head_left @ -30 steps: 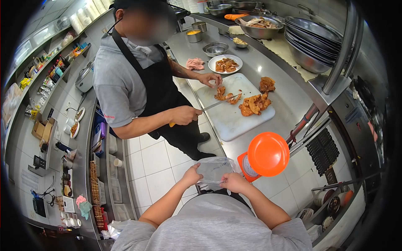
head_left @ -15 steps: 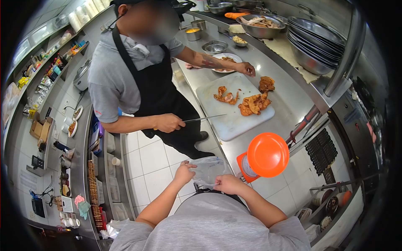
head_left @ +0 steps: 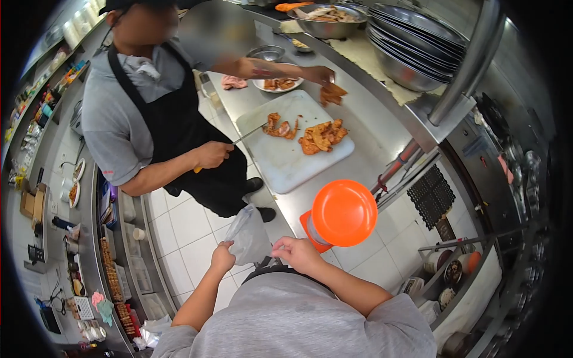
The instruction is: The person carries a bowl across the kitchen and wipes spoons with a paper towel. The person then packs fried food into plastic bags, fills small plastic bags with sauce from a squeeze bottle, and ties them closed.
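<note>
My left hand [head_left: 223, 258] pinches the edge of a clear plastic bag [head_left: 247, 236], which hangs partly opened in front of my waist. Close to the bag's right side, my right hand [head_left: 297, 254] has its fingers curled together; whether anything is between the fingertips I cannot tell. Just beyond that hand stands an orange scale [head_left: 344, 213] with a round pan. Farther off, a white cutting board [head_left: 279, 170] carries pieces of fried chicken [head_left: 323, 136].
Across from me, a co-worker in a black apron [head_left: 173, 128] holds a knife [head_left: 249, 133] and lifts a chicken piece [head_left: 332, 93]. Stacked metal bowls [head_left: 412, 51] and a metal post [head_left: 465, 65] stand at right. A plate of chicken [head_left: 279, 85] sits beyond the board.
My right hand has come away from the bag's front edge, and the bag now hangs more upright from my left. The co-worker has picked up a chicken piece. The view has shifted right.
</note>
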Demonstrator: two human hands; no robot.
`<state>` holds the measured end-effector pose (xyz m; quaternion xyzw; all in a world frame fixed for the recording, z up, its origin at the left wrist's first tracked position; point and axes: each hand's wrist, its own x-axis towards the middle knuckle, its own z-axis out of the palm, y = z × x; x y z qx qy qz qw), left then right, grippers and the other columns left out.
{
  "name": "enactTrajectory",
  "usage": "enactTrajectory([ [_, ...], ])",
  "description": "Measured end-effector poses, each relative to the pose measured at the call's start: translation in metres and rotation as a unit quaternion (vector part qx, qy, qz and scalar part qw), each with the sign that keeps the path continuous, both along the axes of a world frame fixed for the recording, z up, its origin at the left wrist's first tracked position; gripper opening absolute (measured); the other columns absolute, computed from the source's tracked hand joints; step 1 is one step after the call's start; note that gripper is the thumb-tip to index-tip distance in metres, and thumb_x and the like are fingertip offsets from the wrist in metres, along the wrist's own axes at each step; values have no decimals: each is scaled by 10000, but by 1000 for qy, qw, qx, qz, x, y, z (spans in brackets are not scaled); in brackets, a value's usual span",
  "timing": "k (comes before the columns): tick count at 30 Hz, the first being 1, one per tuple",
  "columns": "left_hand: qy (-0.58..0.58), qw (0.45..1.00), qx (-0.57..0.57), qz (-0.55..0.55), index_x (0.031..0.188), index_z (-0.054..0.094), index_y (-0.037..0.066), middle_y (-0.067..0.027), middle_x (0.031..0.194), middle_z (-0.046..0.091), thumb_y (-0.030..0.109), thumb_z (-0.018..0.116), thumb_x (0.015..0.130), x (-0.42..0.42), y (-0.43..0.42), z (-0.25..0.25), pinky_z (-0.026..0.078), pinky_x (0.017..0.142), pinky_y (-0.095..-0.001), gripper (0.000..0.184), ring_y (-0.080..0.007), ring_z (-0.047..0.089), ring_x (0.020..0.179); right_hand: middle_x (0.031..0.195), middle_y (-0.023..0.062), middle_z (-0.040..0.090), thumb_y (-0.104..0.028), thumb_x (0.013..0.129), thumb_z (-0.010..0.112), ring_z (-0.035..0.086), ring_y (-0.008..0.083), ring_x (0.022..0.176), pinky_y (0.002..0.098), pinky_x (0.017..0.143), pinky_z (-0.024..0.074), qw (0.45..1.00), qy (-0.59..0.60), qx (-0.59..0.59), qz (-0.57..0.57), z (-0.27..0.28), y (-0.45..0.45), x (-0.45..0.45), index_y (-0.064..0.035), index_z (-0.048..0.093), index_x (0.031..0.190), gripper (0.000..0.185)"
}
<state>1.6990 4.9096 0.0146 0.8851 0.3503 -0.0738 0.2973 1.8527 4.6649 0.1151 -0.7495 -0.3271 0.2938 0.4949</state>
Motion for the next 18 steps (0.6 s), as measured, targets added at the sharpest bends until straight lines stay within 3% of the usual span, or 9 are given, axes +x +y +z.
enactTrajectory([
  [3, 5, 999, 4, -38, 1169, 592, 12, -238, 1223, 539, -31, 519, 630, 6, -11, -3, 429, 963, -370, 546, -372, 529, 1125, 542, 7, 536, -216, 796, 716, 516, 151, 503, 281, 528, 430, 999, 37, -31, 8, 1, -12, -1, -53, 632, 893, 207],
  [6, 10, 994, 23, -106, 1185, 576, 4, -243, 1230, 532, -28, 506, 642, 8, -9, -12, 424, 969, -382, 548, -379, 524, 1127, 672, 53, 577, -162, 762, 710, 532, 154, 610, 271, 608, 451, 989, 122, -74, -40, -4, -31, -12, -40, 597, 926, 234],
  [8, 24, 984, 27, -175, 1190, 569, -1, -244, 1238, 527, -30, 505, 641, 11, -6, -16, 418, 976, -386, 553, -379, 518, 1137, 859, 50, 581, -25, 712, 657, 542, 143, 779, 266, 688, 443, 987, 88, 101, -91, -32, -49, -33, -48, 554, 984, 292],
  [9, 9, 978, 37, -203, 1191, 563, -8, -245, 1231, 531, -33, 502, 641, 14, -2, -16, 414, 981, -388, 553, -379, 514, 1142, 979, 51, 542, 48, 677, 589, 521, 151, 904, 270, 768, 431, 956, 266, 89, -89, -40, -59, -44, -62, 514, 1051, 397],
  [11, -9, 964, 22, -264, 1193, 550, -17, -242, 1210, 541, -45, 498, 638, 11, 12, -26, 409, 988, -384, 558, -381, 506, 1148, 955, 55, 558, 47, 699, 584, 540, 159, 889, 286, 770, 445, 948, 225, 76, -212, -58, -71, -87, -76, 517, 1078, 404],
  [13, 0, 948, 10, -320, 1193, 547, -19, -225, 1202, 549, -54, 503, 632, 10, 21, -29, 408, 988, -374, 564, -372, 514, 1142, 979, 54, 584, -55, 796, 659, 561, 138, 904, 300, 791, 476, 905, 221, 55, -359, -93, -84, -133, -63, 524, 1092, 326],
  [14, -11, 937, 12, -349, 1196, 543, -25, -226, 1206, 549, -52, 497, 628, 10, 26, -35, 403, 993, -371, 570, -370, 513, 1149, 979, 64, 604, -163, 813, 696, 591, 152, 874, 329, 727, 515, 850, 294, 137, -414, -109, -92, -156, -50, 529, 1075, 331],
  [17, 9, 917, 19, -399, 1196, 551, -36, -256, 1230, 531, -50, 486, 611, 5, 28, -40, 375, 1022, -376, 588, -379, 482, 1189, 972, 65, 625, -252, 820, 697, 615, 176, 843, 353, 671, 534, 734, 374, 112, -555, -129, -115, -240, -51, 530, 1087, 373],
  [18, 18, 912, 24, -408, 1196, 552, -38, -263, 1234, 526, -46, 489, 610, 4, 28, -42, 366, 1030, -379, 590, -384, 472, 1199, 970, 62, 631, -288, 825, 685, 618, 183, 840, 351, 670, 533, 671, 419, 127, -598, -142, -121, -266, -56, 536, 1093, 385],
])
